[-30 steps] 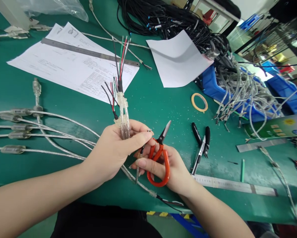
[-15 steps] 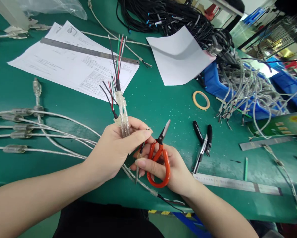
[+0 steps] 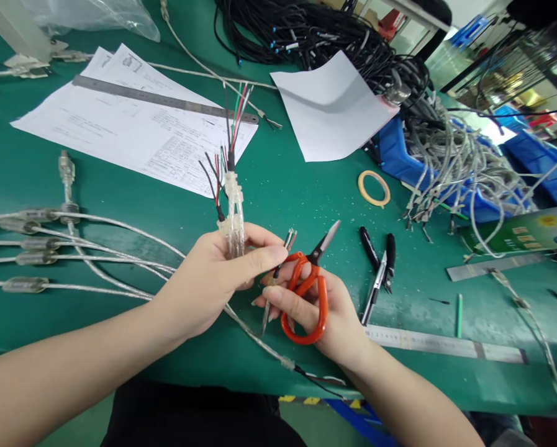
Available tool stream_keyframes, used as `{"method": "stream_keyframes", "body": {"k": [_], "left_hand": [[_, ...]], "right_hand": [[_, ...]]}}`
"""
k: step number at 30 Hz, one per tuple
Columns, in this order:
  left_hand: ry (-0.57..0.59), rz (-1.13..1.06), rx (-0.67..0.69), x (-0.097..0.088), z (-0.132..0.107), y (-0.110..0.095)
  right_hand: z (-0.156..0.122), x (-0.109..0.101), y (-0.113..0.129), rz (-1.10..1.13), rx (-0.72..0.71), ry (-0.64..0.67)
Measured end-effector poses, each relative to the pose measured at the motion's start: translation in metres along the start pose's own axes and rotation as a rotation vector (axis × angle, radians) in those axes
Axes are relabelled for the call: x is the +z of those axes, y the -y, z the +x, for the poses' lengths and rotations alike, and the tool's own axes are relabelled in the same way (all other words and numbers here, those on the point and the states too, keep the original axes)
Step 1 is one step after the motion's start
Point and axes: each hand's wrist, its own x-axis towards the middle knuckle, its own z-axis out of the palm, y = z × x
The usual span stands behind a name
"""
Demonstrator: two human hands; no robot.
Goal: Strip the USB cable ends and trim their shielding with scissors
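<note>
My left hand [image 3: 213, 279] grips a bundle of clear-sheathed cables [image 3: 234, 211] upright, with thin red, black, green and white wires fanning out of their tops. My right hand [image 3: 315, 310] holds orange-handled scissors [image 3: 308, 292], blades pointing up and right, closed. Its fingers also pinch one thin cable end [image 3: 278, 267] just right of my left thumb. The two hands touch above the green mat near the table's front edge.
Clear cables [image 3: 73, 248] trail left over the green table [image 3: 278, 186]. Printed sheets [image 3: 129, 130] carry a steel ruler [image 3: 161, 99]. Black pliers [image 3: 378, 273], a tape ring [image 3: 374, 188], a second ruler [image 3: 446, 344], blue bins of grey cables [image 3: 450, 167] and a black cable pile [image 3: 315, 37] lie nearby.
The scissors have tilted further right and shifted slightly right. The pinched cable end now shows above my right fingers. The bundle in my left hand moved slightly right.
</note>
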Motion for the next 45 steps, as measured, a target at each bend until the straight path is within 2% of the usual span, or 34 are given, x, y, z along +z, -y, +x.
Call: {"method": "stream_keyframes", "body": {"k": [5,9,18,21,27,31,35,37,39,42,45], "left_hand": [[0.033,-0.022,-0.022,0.0,0.002,0.0],[-0.017,-0.03,0.003,0.001,0.002,0.001],[-0.099,0.095,0.015,0.001,0.002,0.002],[-0.076,0.089,0.024,0.001,0.002,0.002],[-0.003,0.103,-0.051,-0.003,0.004,0.002],[-0.044,0.142,-0.006,-0.004,0.007,0.003],[-0.098,0.082,-0.024,-0.004,0.008,0.001],[-0.131,0.067,-0.015,-0.004,0.007,0.0],[-0.152,0.076,0.007,-0.005,0.007,0.001],[-0.162,0.106,0.031,-0.009,0.008,0.003],[-0.147,0.125,0.025,-0.009,0.009,0.004]], "right_hand": [[0.001,-0.003,0.002,-0.092,-0.063,0.024],[0.001,-0.003,0.002,-0.081,-0.064,0.027],[-0.001,-0.002,0.001,-0.042,-0.047,0.032],[0.0,-0.002,0.001,-0.045,-0.053,0.029],[0.008,-0.012,0.001,-0.103,-0.046,0.026],[0.01,-0.021,0.008,-0.249,-0.044,-0.032],[0.01,-0.028,0.018,-0.468,-0.051,-0.098],[0.011,-0.034,0.021,-0.617,-0.096,-0.174],[0.014,-0.042,0.023,-0.86,-0.118,-0.243],[0.021,-0.054,0.022,-1.243,-0.076,-0.349],[0.027,-0.06,0.019,-1.34,-0.05,-0.44]]}}
